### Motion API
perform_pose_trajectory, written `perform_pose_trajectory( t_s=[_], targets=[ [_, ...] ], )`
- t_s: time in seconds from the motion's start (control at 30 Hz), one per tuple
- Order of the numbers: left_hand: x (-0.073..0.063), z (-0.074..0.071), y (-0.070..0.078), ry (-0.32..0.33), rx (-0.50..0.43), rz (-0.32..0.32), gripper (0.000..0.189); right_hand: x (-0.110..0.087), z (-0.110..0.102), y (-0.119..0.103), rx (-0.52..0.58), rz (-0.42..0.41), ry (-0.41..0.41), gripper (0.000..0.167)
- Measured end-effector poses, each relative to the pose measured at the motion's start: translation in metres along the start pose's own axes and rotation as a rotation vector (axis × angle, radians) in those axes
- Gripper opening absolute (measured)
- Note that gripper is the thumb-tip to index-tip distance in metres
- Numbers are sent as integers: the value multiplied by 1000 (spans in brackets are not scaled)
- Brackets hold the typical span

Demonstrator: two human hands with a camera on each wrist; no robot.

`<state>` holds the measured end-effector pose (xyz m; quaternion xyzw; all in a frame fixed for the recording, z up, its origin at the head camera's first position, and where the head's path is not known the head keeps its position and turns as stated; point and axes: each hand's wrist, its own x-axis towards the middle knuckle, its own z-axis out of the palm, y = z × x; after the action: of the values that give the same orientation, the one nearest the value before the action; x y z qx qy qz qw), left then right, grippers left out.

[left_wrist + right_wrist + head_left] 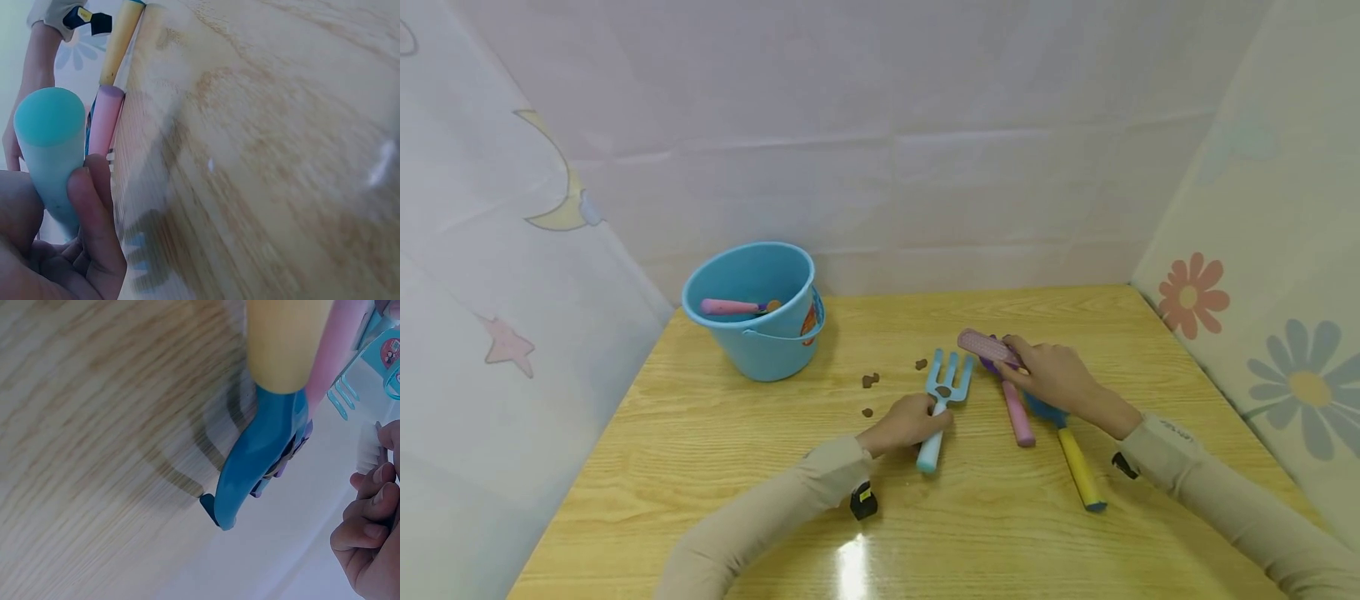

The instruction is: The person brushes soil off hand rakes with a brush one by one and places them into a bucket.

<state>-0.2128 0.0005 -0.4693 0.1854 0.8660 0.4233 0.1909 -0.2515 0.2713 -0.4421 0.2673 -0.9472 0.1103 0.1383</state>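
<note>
My left hand [904,423] grips the handle of a light blue toy garden fork [930,450], its tines facing away. In the left wrist view the handle's teal end [50,117] stands off the table. A brown bit lies on the fork's head. My right hand [1060,379] holds a pink brush [985,345] above the other tools; its white bristles [369,450] point down, as the right wrist view shows. Beneath it lie a purple tool with a pink handle [1018,417] and a blue tool with a yellow handle [1081,475]. The right hand partly hides both heads.
A light blue bucket [767,358] stands at the back left of the wooden table [760,500], with a pink-handled tool [730,307] inside. Several small brown bits [868,381] lie between bucket and fork. Printed cloth walls [880,192] surround the table's back and sides.
</note>
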Motion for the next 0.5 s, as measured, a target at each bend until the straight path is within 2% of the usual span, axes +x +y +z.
perform_pose_trajectory(
  t_s=[0.23,0.5],
  targets=[
    [-1,-7,-1,29,30,40,40,2,-2,-5,0,-1,-12,43],
    [-2,-10,-2,37,17,1,34,2,-2,-13,5,-14,-22,45]
  ],
)
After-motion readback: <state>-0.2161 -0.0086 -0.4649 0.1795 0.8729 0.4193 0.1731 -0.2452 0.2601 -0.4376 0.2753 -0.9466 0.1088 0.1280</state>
